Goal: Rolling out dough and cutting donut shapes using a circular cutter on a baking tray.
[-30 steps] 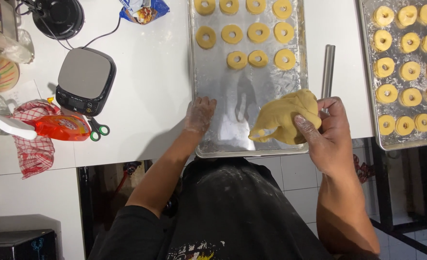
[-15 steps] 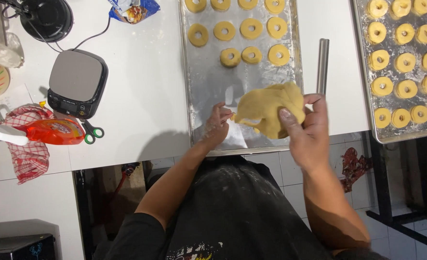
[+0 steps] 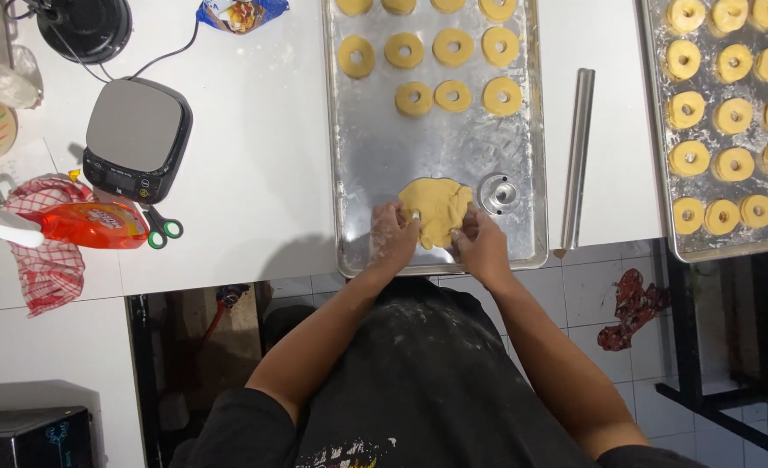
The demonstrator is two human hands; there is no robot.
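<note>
Head view: a flat lump of yellow dough [image 3: 437, 208] is lying on the near end of the metal baking tray [image 3: 375, 156], close to the tray's front rim. The left hand [image 3: 393, 236] is pressing on the dough's left edge with its floured fingers spread and resting flat, not clenched around anything. The right hand [image 3: 481, 245] is bearing on the dough's right edge in the same manner, fingers curled over the rim of the lump rather than closed on it. Both hands are touching the dough from the near side.

Just right of the dough, on the same tray, a round metal cutter [image 3: 497, 192] is sitting upright. At the far end of the tray, ring-shaped dough pieces [image 3: 452, 95] are lying in rows, well apart from the lump. Beside the tray's right rim, a steel rolling pin [image 3: 577, 158] is lying on the white counter. Farther right of the tray, a second tray [image 3: 661, 173] is carrying more rings. Left of the tray, a kitchen scale [image 3: 138, 137] is standing, with scissors [image 3: 160, 227] and an orange bottle [image 3: 89, 225] near it.
</note>
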